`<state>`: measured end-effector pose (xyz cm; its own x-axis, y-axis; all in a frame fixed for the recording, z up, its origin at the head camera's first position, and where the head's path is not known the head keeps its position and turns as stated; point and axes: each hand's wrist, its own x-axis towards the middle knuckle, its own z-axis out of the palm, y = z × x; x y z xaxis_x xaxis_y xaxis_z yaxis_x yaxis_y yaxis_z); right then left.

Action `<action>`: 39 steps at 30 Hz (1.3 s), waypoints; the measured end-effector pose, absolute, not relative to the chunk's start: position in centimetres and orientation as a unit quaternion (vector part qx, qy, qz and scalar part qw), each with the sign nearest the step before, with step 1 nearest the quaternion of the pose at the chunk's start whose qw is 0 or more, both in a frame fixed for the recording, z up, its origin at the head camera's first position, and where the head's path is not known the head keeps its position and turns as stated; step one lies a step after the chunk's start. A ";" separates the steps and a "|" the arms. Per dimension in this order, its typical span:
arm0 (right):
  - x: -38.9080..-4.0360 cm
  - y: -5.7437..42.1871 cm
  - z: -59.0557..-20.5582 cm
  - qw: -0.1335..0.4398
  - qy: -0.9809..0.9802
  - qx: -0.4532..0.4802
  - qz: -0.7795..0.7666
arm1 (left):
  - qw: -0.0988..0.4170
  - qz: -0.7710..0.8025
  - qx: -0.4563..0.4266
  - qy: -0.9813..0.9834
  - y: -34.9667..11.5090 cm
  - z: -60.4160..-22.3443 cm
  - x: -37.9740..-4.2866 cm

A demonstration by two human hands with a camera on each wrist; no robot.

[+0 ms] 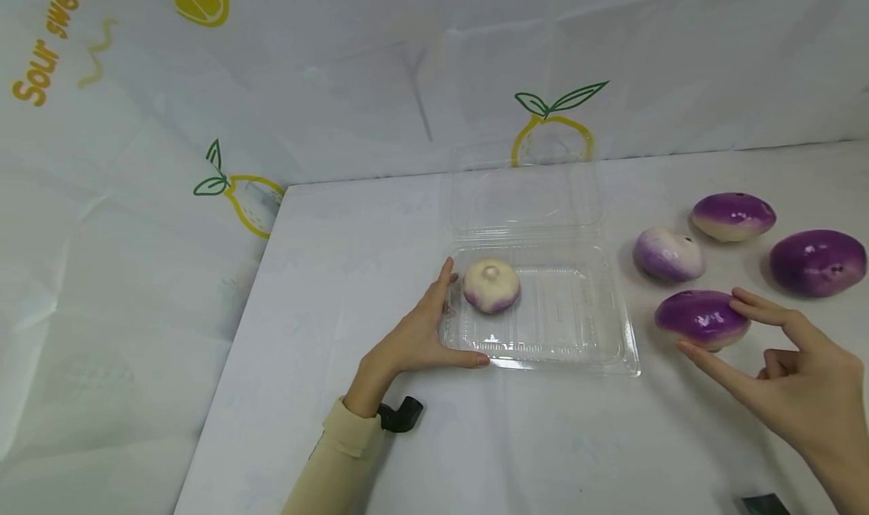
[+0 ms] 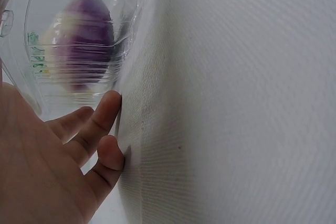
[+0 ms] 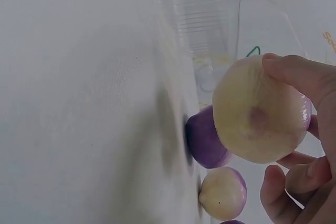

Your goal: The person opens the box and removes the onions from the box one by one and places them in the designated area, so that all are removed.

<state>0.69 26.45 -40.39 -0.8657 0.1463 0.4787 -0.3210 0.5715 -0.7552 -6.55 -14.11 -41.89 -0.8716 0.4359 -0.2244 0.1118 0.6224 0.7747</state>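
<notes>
In the head view my right hand (image 1: pixel 811 390) pinches a purple-and-white turnip (image 1: pixel 702 315) between thumb and fingers, to the right of a clear plastic clamshell box (image 1: pixel 627 345). The right wrist view shows this turnip's pale side (image 3: pixel 257 114) held off the table. My left hand (image 1: pixel 414 341) is spread at the box's left side, thumb along the front edge and fingers by the left wall. Inside the box, at its left end, sits another turnip (image 1: pixel 492 285), pale side up. The left wrist view shows the fingertips (image 2: pixel 110 153) low beside the box.
Three more turnips lie at the right: a pale one (image 1: pixel 668 255), one behind it (image 1: pixel 733 217) and a darker one (image 1: pixel 818 262). The box's lid (image 1: pixel 523 198) stands open at the back. A lemon-printed cloth (image 1: pixel 380 85) hangs behind the white table (image 1: pixel 326 274).
</notes>
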 end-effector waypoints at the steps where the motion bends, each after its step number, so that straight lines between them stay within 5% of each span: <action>1: 0.7 26.5 -40.4 0.255 -0.848 0.050 0.462 | 0.199 0.406 0.156 0.878 -14.1 -41.9 -6.6; 39: 0.9 27.9 -41.7 0.132 -0.902 -0.085 0.401 | 0.196 0.400 0.158 0.881 -14.1 -42.1 -6.5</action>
<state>0.88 27.86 -41.65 -0.9506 0.2601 0.1693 0.0485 0.6635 -0.7466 -6.54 -14.10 -42.05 -0.8731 0.4353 -0.2196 0.1208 0.6295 0.7675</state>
